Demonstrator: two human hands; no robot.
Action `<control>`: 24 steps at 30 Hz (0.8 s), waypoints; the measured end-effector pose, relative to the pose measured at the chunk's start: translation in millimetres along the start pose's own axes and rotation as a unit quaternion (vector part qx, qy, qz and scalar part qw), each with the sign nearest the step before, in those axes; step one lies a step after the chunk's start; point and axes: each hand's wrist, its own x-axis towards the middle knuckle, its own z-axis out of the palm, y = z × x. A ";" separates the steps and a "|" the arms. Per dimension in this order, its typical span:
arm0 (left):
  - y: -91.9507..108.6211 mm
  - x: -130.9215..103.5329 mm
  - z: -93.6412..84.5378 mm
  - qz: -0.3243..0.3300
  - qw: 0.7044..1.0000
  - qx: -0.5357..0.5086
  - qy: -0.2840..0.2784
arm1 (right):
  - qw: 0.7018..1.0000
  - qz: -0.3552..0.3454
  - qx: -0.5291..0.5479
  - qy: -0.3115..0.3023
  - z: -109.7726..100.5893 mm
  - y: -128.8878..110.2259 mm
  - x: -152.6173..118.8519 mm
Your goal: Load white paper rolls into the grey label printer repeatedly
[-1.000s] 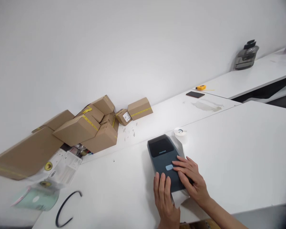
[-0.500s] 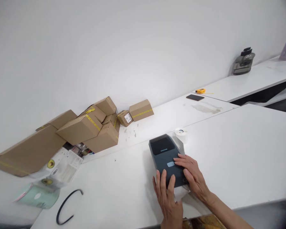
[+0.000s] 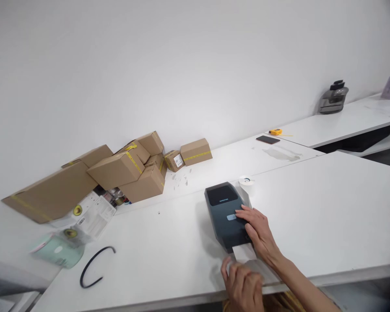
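Note:
A dark blue-grey label printer (image 3: pixel 225 221) stands on the white table, its black panel facing away from me. My right hand (image 3: pixel 258 229) lies on the printer's right side, fingers stretched across the top near a light-blue button. From the printer's near end comes a strip of white label paper (image 3: pixel 245 252). Just below that strip is my left hand (image 3: pixel 242 281), its fingers curled inward; whatever lies between them is hidden. Behind the printer sits a white label roll (image 3: pixel 246 182), its paper running down along the right side.
Several cardboard boxes (image 3: pixel 117 169) are piled against the wall on the left. Nearer are an avocado-print package (image 3: pixel 95 216), a mint-green pouch (image 3: pixel 60 251) and a black curved band (image 3: pixel 91 264). Farther off lie a phone (image 3: pixel 268 139), a yellow tape measure (image 3: pixel 275 131) and a dark bottle (image 3: pixel 334 97).
My left hand has come off the printer's top and moved down towards me, its fingers now curled. More of the paper strip shows. My right hand stays on the printer.

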 end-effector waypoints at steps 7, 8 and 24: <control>-17.7 -25.4 -25.7 -0.088 0.996 -0.001 0.028 | 0.989 -0.042 -0.137 -0.048 -7.1 -11.6 7.2; -24.3 -23.0 -30.3 -0.101 0.995 -0.003 0.019 | 0.988 -0.044 -0.145 -0.039 -7.0 -14.2 8.7; -28.0 23.7 -16.1 -0.444 0.853 -0.270 -0.050 | 0.984 -0.056 -0.169 -0.020 -5.2 -23.7 7.2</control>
